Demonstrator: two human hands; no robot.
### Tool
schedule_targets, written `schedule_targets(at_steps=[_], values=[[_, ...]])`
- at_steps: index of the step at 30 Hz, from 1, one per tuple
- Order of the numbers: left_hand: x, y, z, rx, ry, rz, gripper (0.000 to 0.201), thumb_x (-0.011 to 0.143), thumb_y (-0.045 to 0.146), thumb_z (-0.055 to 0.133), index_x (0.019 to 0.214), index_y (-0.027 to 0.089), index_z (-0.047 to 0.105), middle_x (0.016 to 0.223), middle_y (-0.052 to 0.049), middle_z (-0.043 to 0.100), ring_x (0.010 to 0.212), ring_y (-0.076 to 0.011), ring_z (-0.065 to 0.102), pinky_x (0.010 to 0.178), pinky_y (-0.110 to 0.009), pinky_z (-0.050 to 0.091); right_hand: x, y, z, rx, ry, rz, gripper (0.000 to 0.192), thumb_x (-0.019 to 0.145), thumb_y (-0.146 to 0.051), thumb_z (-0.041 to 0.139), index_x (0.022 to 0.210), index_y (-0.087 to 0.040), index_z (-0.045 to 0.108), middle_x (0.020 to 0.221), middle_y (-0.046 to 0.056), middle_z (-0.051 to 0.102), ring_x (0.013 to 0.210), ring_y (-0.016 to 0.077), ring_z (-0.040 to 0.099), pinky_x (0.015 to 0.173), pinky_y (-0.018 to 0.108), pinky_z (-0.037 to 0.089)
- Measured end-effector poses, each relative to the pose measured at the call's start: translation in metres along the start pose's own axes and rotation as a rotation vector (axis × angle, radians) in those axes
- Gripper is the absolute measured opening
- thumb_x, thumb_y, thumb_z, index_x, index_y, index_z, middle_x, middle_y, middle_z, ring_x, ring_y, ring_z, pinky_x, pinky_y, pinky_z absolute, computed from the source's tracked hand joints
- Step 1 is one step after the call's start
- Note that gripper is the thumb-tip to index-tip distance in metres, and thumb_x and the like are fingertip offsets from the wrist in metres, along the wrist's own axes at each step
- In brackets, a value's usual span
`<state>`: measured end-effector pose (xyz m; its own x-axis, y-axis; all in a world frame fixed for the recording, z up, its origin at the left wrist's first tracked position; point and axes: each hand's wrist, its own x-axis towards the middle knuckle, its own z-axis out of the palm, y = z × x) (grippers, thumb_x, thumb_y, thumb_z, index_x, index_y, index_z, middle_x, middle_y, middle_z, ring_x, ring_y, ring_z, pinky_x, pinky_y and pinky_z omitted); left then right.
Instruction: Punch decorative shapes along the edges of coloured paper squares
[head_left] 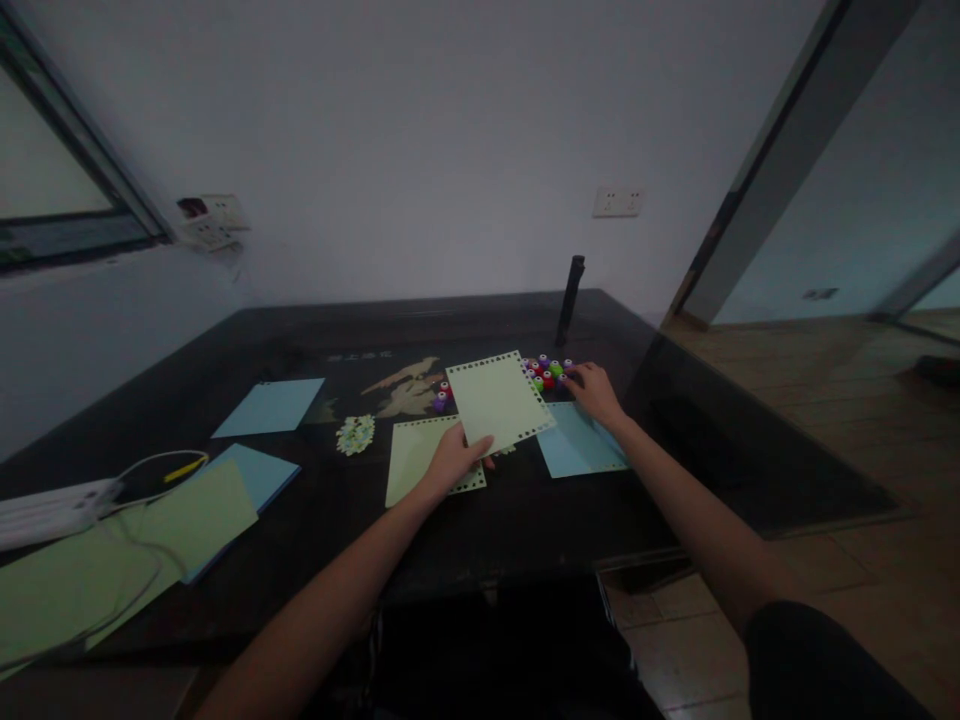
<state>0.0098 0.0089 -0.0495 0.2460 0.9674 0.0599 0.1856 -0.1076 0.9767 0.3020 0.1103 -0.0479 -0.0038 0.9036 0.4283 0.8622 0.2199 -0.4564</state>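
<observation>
My left hand [454, 458] holds a pale green paper sheet [499, 400] with punched holes along its edges, lifted a little above the dark table [525, 510]. Under that hand lies a second green sheet [412, 455] with a punched lower edge. My right hand [596, 392] reaches into a cluster of small coloured craft punches [546, 372], red, green and purple; whether it grips one I cannot tell. A light blue sheet [577, 445] lies beneath my right wrist. Two more small punches [441, 397] sit left of the lifted sheet.
A blue sheet [270, 406] and a heap of small paper cutouts [355, 434] lie at centre left. Stacked green and blue sheets [187, 520], a white power strip [52, 508] and cables sit at the left edge. A dark upright object [570, 298] stands at the back.
</observation>
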Motion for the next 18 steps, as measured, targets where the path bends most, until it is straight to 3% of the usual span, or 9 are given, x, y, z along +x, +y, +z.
schedule_targets(at_steps=[3,7,10,14,18], values=[[0.0,0.0,0.001,-0.005,-0.028,0.026,0.031,0.074,0.037,0.062,0.09,0.012,0.056,0.058,-0.003,0.065,0.049,-0.0158,0.06,0.049,-0.024,0.041,-0.013,-0.027,-0.008,0.322,-0.077,-0.008,0.024,0.08,-0.034,0.055,0.095,-0.019,0.067,0.093,0.008,0.067,0.084,0.0217,0.06,0.081,0.039,0.046],[-0.001,0.002,0.002,-0.012,-0.034,0.023,0.031,0.072,0.036,0.064,0.09,0.012,0.056,0.06,-0.004,0.065,0.051,-0.017,0.062,0.05,-0.025,0.043,-0.031,-0.061,-0.012,0.728,-0.234,0.102,0.029,0.072,-0.045,0.062,0.082,-0.018,0.066,0.073,0.003,0.065,0.063,0.0167,0.058,0.058,0.031,0.048],[-0.001,0.004,0.001,-0.01,-0.036,0.019,0.033,0.071,0.036,0.065,0.091,0.011,0.058,0.066,-0.005,0.067,0.053,-0.017,0.062,0.054,-0.026,0.046,-0.038,-0.073,-0.013,0.821,-0.245,0.199,0.03,0.062,-0.042,0.071,0.077,-0.017,0.065,0.068,0.001,0.063,0.059,0.0143,0.056,0.054,0.028,0.045],[0.003,0.005,-0.005,-0.048,0.065,0.09,0.033,0.072,0.039,0.064,0.093,0.013,0.061,0.087,-0.007,0.069,0.071,-0.0178,0.064,0.063,-0.026,0.049,-0.043,-0.074,-0.016,0.893,-0.223,0.262,0.029,0.058,-0.039,0.073,0.073,-0.017,0.063,0.062,0.0,0.062,0.055,0.0127,0.054,0.052,0.027,0.044],[0.006,0.007,-0.012,-0.091,0.16,0.065,0.031,0.072,0.044,0.061,0.083,0.015,0.061,0.074,-0.003,0.065,0.063,-0.0147,0.059,0.056,-0.023,0.047,-0.046,-0.073,-0.021,0.923,-0.203,0.293,0.03,0.055,-0.039,0.074,0.071,-0.017,0.062,0.061,0.0,0.062,0.055,0.0131,0.055,0.051,0.027,0.044]])
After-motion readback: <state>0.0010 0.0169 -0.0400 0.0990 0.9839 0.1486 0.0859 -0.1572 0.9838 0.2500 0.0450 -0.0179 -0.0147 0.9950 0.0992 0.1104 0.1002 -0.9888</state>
